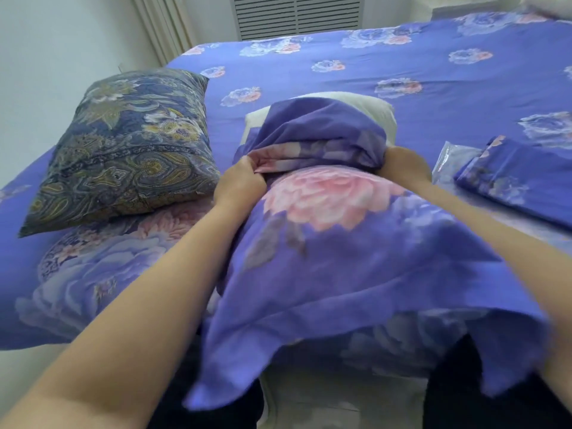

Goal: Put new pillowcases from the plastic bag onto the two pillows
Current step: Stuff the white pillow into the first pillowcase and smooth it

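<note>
Working case (322, 131) down over bare pillow (376, 108) on bed (340, 63). Left hand (240, 181) pinching bunched hem; right hand (402, 164) gripping too, fingers hidden. Best pulling both sides evenly, seating corners.

A bed (340, 66) is covered by a purple-blue sheet (278, 72) printed with pale blue and pink flowers. Behind the bed, a slatted vent (297, 15) is set into the pale wall (62, 41). To the left of the vent, white vertical pipes (161, 26) are seen running down behind the bed's far corner. A whitish object (544, 4), too cut off to identify, is seen at the top right corner.
</note>
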